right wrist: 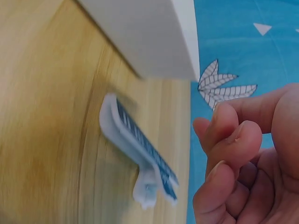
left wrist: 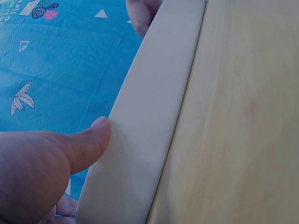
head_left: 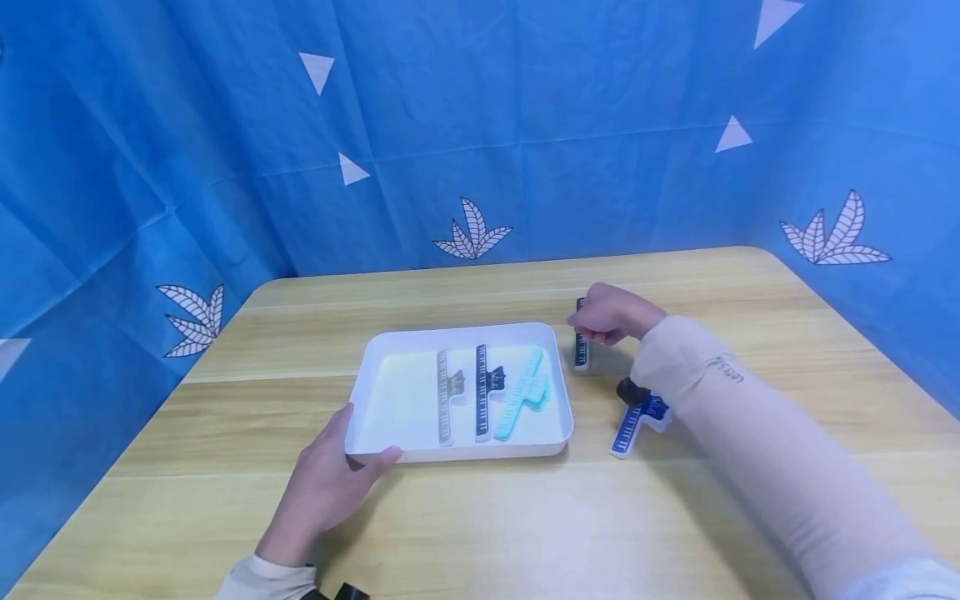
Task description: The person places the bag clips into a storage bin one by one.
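Observation:
My left hand [head_left: 326,475] grips the near left corner of a white tray [head_left: 472,452]; in the left wrist view its thumb lies on the tray's side wall. Inside lie a clear ruler-shaped clip [head_left: 444,400], a black one [head_left: 482,392] and a turquoise one [head_left: 520,396]. My right hand [head_left: 611,314] is over a dark clip [head_left: 581,354] just right of the tray, partly covering it from above. In the right wrist view its fingers are loosely curled, apart from the clip, and nothing shows between them. A blue clip [head_left: 628,429] lies below my right wrist.
The pale wooden table [head_left: 480,533] carries the tray and clips. A blue printed cloth [head_left: 480,125] hangs behind its far edge and along both sides. A small black device [head_left: 633,392] sits under the right sleeve, above the blue clip.

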A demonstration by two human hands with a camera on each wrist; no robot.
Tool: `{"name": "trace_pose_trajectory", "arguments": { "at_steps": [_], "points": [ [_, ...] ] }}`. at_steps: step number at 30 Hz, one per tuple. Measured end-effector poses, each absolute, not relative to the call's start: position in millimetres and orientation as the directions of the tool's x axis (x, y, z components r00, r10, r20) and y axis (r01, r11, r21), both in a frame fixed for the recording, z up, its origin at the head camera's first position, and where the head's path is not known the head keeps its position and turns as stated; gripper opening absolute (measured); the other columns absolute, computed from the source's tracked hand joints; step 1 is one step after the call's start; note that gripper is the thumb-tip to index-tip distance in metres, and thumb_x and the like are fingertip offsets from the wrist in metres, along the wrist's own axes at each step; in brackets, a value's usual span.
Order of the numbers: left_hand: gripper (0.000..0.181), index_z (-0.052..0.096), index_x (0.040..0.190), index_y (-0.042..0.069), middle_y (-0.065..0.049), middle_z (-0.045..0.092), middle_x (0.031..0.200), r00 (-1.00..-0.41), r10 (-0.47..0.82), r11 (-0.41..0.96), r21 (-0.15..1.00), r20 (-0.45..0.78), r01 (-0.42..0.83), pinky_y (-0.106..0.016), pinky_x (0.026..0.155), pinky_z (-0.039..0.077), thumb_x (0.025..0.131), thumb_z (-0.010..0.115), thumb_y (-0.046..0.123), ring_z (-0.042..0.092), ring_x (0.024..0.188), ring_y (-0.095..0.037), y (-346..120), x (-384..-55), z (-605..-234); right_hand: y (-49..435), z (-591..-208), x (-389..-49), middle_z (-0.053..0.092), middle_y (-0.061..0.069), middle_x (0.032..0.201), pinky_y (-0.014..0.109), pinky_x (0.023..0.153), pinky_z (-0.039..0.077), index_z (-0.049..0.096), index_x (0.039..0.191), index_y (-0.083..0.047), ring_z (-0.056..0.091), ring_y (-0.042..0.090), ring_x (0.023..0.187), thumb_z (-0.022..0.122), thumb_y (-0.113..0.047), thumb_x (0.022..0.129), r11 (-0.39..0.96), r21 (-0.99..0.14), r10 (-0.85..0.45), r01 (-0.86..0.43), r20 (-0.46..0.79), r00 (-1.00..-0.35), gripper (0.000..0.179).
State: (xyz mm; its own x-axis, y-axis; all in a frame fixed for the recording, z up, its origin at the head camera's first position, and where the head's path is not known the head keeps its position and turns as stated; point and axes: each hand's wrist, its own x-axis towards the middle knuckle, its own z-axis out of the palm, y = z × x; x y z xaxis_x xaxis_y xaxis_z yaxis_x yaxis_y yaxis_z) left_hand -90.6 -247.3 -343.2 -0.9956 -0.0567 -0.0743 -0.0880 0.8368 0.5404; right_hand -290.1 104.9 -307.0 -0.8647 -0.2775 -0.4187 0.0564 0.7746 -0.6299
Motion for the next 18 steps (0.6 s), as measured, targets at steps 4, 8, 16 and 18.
{"name": "trace_pose_trajectory", "arguments": {
  "at_steps": [4, 8, 16, 18],
  "points": [
    [0.103, 0.013, 0.151, -0.007, -0.03, 0.023, 0.152, -0.996, -0.056, 0.835, 0.544, -0.068, -0.084, -0.061, 0.107, 0.027, 0.088, 0.061, 0.058, 0.027, 0.137, -0.048, -248, -90, -343, 113, -311, -294, 0.047, -0.003, 0.051, 0.02, 0.049, 0.038, 0.058, 0.064, -0.008, 0.039, 0.007, 0.045, 0.05, -0.021, 0.099, 0.769, -0.634, -0.261, 0.086, -0.433, -0.863, 0.038],
    [0.103, 0.013, 0.151, -0.007, -0.03, 0.023, 0.152, -0.996, -0.056, 0.833, 0.546, -0.068, -0.085, -0.061, 0.107, 0.026, 0.088, 0.062, 0.057, 0.027, 0.137, -0.048, -248, -90, -343, 121, -313, -297, 0.049, -0.002, 0.054, 0.02, 0.049, 0.038, 0.059, 0.069, -0.005, 0.04, 0.008, 0.046, 0.049, -0.015, 0.097, 0.764, -0.636, -0.243, 0.109, -0.44, -0.864, 0.032],
    [0.103, 0.013, 0.152, -0.007, -0.029, 0.023, 0.153, -0.997, -0.05, 0.833, 0.549, -0.062, -0.076, -0.061, 0.107, 0.027, 0.088, 0.061, 0.058, 0.028, 0.136, -0.048, -248, -90, -343, 133, -314, -297, 0.05, -0.002, 0.055, 0.02, 0.048, 0.038, 0.061, 0.073, -0.002, 0.041, 0.007, 0.047, 0.049, -0.014, 0.095, 0.763, -0.633, -0.213, 0.131, -0.438, -0.873, 0.028],
    [0.103, 0.013, 0.152, -0.006, -0.029, 0.024, 0.153, -0.997, -0.048, 0.833, 0.548, -0.057, -0.072, -0.061, 0.107, 0.028, 0.088, 0.061, 0.058, 0.029, 0.136, -0.047, -249, -90, -343, 134, -314, -298, 0.05, -0.002, 0.055, 0.02, 0.048, 0.038, 0.06, 0.07, -0.003, 0.04, 0.007, 0.046, 0.049, -0.016, 0.098, 0.759, -0.636, -0.209, 0.14, -0.442, -0.872, 0.032]
  ]
}}
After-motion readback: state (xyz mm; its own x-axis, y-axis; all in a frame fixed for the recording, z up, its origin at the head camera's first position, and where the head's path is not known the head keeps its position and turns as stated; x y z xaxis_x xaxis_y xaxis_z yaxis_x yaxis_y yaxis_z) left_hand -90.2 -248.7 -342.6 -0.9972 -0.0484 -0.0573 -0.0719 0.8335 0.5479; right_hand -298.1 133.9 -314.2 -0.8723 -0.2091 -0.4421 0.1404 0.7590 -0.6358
